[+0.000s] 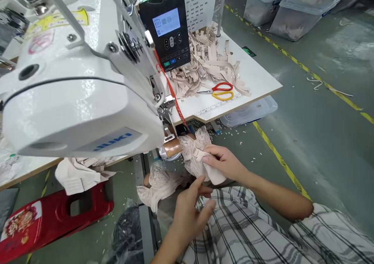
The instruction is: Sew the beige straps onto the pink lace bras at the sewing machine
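A beige lace garment piece [191,155] lies at the needle area of a white Juki sewing machine [78,96]. My right hand [223,163] pinches the garment's beige strap end just right of the machine's cylinder arm [171,149]. My left hand [188,211] hovers below it over my plaid lap, fingers curled loosely and slightly blurred, touching the lower edge of the fabric. More lace [159,186] hangs down under the machine.
A heap of beige straps [204,61] and red-and-yellow scissors [220,91] lie on the white table [257,80]. The machine's control panel [168,28] stands above. A red stool [55,217] sits at the lower left. Plastic bins [292,10] stand across the yellow floor line.
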{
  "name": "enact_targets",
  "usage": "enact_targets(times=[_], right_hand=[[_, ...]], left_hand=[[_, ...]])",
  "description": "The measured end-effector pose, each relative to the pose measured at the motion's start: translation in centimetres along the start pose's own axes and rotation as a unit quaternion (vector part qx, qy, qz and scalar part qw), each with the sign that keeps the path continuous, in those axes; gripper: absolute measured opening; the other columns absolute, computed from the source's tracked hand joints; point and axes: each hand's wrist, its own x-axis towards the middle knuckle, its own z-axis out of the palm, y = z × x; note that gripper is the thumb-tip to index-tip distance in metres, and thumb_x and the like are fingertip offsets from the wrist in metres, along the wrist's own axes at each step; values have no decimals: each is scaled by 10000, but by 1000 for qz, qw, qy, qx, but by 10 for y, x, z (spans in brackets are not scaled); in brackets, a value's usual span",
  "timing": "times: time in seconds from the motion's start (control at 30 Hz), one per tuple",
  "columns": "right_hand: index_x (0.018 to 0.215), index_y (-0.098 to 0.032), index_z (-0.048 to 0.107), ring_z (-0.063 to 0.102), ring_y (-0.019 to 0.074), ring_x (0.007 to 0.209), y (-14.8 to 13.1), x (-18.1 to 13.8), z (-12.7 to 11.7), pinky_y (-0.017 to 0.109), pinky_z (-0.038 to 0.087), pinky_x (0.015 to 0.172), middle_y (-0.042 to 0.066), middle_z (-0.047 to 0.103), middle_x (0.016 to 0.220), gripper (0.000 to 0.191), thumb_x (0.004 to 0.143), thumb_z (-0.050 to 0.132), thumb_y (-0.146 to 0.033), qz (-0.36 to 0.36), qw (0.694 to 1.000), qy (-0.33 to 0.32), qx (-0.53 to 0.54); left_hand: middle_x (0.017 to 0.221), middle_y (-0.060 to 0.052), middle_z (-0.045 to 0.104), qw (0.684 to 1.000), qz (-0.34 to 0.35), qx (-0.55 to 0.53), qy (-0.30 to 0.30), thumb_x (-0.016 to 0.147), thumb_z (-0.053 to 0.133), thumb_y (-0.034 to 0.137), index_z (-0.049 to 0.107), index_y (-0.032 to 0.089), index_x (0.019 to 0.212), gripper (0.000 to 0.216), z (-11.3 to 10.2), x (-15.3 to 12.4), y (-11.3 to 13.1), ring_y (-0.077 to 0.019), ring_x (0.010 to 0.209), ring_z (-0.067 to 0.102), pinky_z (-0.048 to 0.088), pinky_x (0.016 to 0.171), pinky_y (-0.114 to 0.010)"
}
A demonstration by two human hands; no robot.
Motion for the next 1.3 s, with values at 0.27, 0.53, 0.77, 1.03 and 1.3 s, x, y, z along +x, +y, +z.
enact_targets(times=[0.27, 0.53, 0.77, 1.03, 1.3], right_hand=[[752, -171, 623, 541, 143, 712, 0, 0, -4, 265, 415, 669, 11, 578, 756, 164, 866, 568, -274, -66, 994, -67, -56], [756, -182, 625, 533, 115, 636, -9, 0, -8, 233, 394, 597, -11, 579, 689, 153, 884, 542, -190, -213, 929, -148, -264], [853, -201, 630, 539, 137, 674, -2, -1, -3, 275, 406, 633, 2, 635, 697, 145, 946, 526, -162, -401, 816, -16, -417], [867, -207, 603, 510, 133, 655, -4, 0, 3, 281, 426, 615, -9, 610, 676, 128, 938, 530, -131, -429, 821, 3, -376], [889, -211, 580, 517, 137, 645, -2, 0, 6, 286, 401, 584, -10, 610, 661, 124, 959, 503, -142, -435, 822, 3, -369]], left_hand=[[1395, -138, 572, 984, 104, 100, 100, 955, 478, 167, 401, 216, 1439, 492, -38, 26, 7, -249, 1327, 519, 469, 1067, -423], [817, -22, 673, 971, 147, 183, 40, 889, 554, 154, 557, 211, 1008, 132, -52, 46, 0, -171, 760, 649, 533, 691, -294], [535, 64, 515, 856, 334, 346, 191, 873, 595, 40, 549, 214, 891, 181, -46, 38, -15, -130, 542, 488, 458, 573, -256], [517, 61, 501, 846, 350, 339, 215, 846, 619, 12, 563, 197, 854, 194, -45, 36, -14, -132, 545, 492, 516, 579, -265], [535, 52, 527, 848, 355, 330, 217, 830, 632, -3, 568, 181, 847, 196, -44, 34, -14, -130, 559, 513, 535, 600, -273]])
